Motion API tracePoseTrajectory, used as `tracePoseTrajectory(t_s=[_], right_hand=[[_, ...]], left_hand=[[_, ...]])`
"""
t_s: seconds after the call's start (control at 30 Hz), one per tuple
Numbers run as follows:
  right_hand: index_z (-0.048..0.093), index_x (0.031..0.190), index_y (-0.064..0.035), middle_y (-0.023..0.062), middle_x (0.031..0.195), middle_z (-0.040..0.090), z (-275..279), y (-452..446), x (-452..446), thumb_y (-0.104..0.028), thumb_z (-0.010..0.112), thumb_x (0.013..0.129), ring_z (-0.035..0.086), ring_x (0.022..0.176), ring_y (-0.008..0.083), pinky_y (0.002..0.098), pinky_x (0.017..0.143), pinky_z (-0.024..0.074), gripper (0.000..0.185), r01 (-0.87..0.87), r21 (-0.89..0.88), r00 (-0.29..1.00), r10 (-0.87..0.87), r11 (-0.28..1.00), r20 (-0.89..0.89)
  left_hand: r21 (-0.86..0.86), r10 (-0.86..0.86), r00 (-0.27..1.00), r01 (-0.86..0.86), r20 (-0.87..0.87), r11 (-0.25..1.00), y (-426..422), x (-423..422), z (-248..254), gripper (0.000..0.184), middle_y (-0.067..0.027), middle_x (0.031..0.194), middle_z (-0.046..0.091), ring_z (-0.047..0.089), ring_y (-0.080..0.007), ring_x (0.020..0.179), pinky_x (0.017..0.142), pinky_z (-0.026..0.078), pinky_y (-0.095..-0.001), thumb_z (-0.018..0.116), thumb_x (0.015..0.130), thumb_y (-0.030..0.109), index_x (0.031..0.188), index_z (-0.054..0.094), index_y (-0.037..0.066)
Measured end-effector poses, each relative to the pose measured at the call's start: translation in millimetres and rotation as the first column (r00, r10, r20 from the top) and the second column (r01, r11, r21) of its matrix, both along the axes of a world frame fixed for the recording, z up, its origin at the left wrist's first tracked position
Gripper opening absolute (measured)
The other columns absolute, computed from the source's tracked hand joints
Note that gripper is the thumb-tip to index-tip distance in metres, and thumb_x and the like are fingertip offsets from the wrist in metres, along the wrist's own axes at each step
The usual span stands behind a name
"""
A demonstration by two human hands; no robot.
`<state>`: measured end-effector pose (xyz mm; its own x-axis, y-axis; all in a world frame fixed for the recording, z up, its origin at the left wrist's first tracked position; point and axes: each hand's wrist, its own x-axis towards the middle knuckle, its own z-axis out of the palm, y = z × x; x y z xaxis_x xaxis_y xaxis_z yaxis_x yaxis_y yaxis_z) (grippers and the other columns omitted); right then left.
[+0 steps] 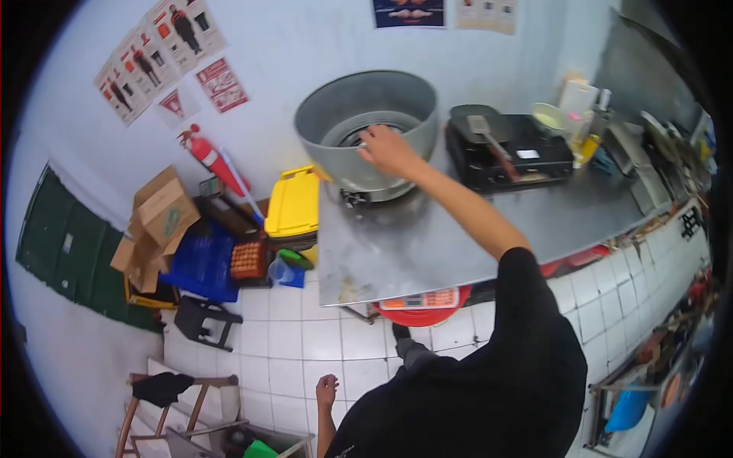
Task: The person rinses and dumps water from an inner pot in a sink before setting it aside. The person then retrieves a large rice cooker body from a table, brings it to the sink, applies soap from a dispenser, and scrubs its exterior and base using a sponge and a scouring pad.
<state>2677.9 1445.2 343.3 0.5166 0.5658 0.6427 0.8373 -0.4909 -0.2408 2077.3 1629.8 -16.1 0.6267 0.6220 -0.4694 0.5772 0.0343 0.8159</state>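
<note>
While the left grip (326, 389) hangs low beside the black shirt (489, 382), fingers loosely curled, the right grip (388, 151) is at the big grey pot (328, 162), arm stretched across the metal table (427, 252). Left grip: palm side hidden, cannot tell if it holds anything. Right grip: fingers bent over the near part of the pot's open mouth; cannot tell whether they are closed on something or touching the wall.

Lower left, a brown-framed chair (200, 393) with a black cloth (163, 388) on it. One shoe (400, 331) on white floor tiles (282, 336). At the table's near edge, lower down, an orange-and-white scale (420, 299) over a red basin (424, 316).

Pot upright on the table's left part, a dark round fitting visible inside, a small black piece at its base. To its right, a black stove (489, 179); pan (464, 122) on its left side, spatula (481, 128) across the pan, pale bowl (548, 116) at the right rear. Beyond, a yellow bottle (587, 149) and a white board (578, 98).

Left of the table: yellow lid (293, 202), eggs (249, 260), blue crate (200, 263), cardboard box (164, 217), black stool (208, 322). Farther, red extinguisher (210, 156) near the wall; posters (183, 30) above
</note>
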Motion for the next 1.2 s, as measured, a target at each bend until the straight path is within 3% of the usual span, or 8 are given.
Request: tracePoseTrajectory(t_s=[0.07, 0.17, 0.23, 0.5, 0.87, 0.97, 1.1, 1.2], right_hand=[[0.061, 0.106, -0.0016, 0.0175, 0.097, 0.065, -8.3, 12.9, 48.6, -0.036, 0.064, 0.092, 0.062, 0.099, 0.0333, 0.0458, 0.09, 0.0481, 0.037, 0.039, -0.096, 0.954, -0.008, 0.995, 0.301], [0.064, 0.098, -0.0068, 0.0119, 0.087, 0.063, -12.9, 19.2, 53.0, -0.04, 0.062, 0.092, 0.063, 0.091, 0.0289, 0.0428, 0.086, 0.048, 0.034, 0.085, -0.264, 0.962, -0.011, 0.961, 0.271], [0.063, 0.095, -0.0076, 0.0097, 0.083, 0.062, -16.4, 17.3, 52.9, -0.041, 0.062, 0.093, 0.063, 0.087, 0.028, 0.0426, 0.083, 0.0486, 0.034, 0.027, -0.245, 0.966, 0.037, 0.969, 0.255], [0.056, 0.075, -0.0094, 0.0067, 0.067, 0.058, -9.2, 15.9, 62.0, -0.044, 0.065, 0.091, 0.062, 0.061, 0.0269, 0.0393, 0.053, 0.0482, 0.039, 0.019, -0.224, 0.982, 0.024, 0.974, 0.189], [0.05, 0.057, -0.0088, 0.0087, 0.054, 0.052, 90.3, 53.1, 95.7, -0.043, 0.069, 0.088, 0.054, 0.048, 0.0277, 0.0397, 0.045, 0.041, 0.05, 0.262, -0.075, 0.886, -0.209, 0.962, 0.413], [0.052, 0.058, -0.0057, 0.0134, 0.055, 0.052, 120.3, 69.7, 112.7, -0.04, 0.065, 0.09, 0.053, 0.05, 0.0326, 0.0423, 0.049, 0.0418, 0.048, 0.338, -0.057, 0.896, -0.303, 0.939, 0.325], [0.055, 0.063, -0.0009, 0.0202, 0.059, 0.054, 161.3, 80.8, 137.7, -0.036, 0.061, 0.093, 0.052, 0.054, 0.0396, 0.0448, 0.054, 0.0422, 0.046, 0.406, -0.086, 0.894, -0.376, 0.91, 0.243], [0.055, 0.065, 0.0014, 0.0219, 0.06, 0.052, 184.3, 107.6, 109.6, -0.031, 0.059, 0.094, 0.05, 0.055, 0.0413, 0.0451, 0.054, 0.041, 0.044, 0.424, -0.046, 0.874, -0.396, 0.904, 0.282]], left_hand=[[-0.042, 0.135, 0.991, -0.136, -0.007, 0.99, 14.1, 19.8, -5.5, 0.033, -0.0122, 0.099, 0.071, 0.071, -0.0216, 0.084, 0.063, 0.053, -0.0316, 0.058, 0.099, 0.028, 0.114, 0.062, -0.001], [-0.047, 0.169, 0.969, -0.181, -0.182, 0.982, 24.2, -10.8, 3.1, 0.029, -0.0126, 0.099, 0.071, 0.071, -0.0235, 0.085, 0.066, 0.055, -0.0324, 0.062, 0.096, 0.026, 0.11, 0.064, 0.001], [0.133, -0.088, 0.959, 0.127, -0.268, 0.983, 38.9, -42.8, -53.9, 0.03, -0.0129, 0.099, 0.071, 0.071, -0.0238, 0.085, 0.066, 0.056, -0.0328, 0.062, 0.096, 0.026, 0.11, 0.064, -0.001], [-0.175, 0.031, 0.926, -0.104, -0.376, 0.979, 67.4, 3.3, -52.6, 0.03, -0.0128, 0.097, 0.071, 0.071, -0.0219, 0.084, 0.064, 0.054, -0.031, 0.059, 0.098, 0.026, 0.11, 0.063, -0.001], [-0.06, -0.041, 0.999, 0.043, 0.03, 0.997, 261.9, 219.0, -35.3, 0.03, -0.0129, 0.097, 0.071, 0.07, -0.0193, 0.08, 0.065, 0.052, -0.0285, 0.056, 0.101, 0.028, 0.111, 0.062, -0.001], [-0.144, 0.01, 0.989, 0.012, 0.147, 0.99, 287.2, 317.9, 21.7, 0.025, -0.0105, 0.104, 0.069, 0.068, -0.0176, 0.088, 0.073, 0.055, -0.0286, 0.058, 0.1, 0.022, 0.113, 0.06, 0.001], [-0.373, -0.12, 0.824, 0.374, 0.554, 0.849, 244.4, 461.4, 120.2, 0.035, -0.0091, 0.117, 0.062, 0.062, -0.0181, 0.108, 0.089, 0.056, -0.0336, 0.058, 0.1, 0.018, 0.131, 0.049, 0.003], [-0.502, -0.145, 0.686, 0.643, 0.713, 0.579, 200.2, 530.5, 217.7, 0.063, -0.0171, 0.142, 0.049, 0.054, -0.0261, 0.126, 0.102, 0.048, -0.0407, 0.057, 0.101, 0.036, 0.149, 0.029, 0.005]])
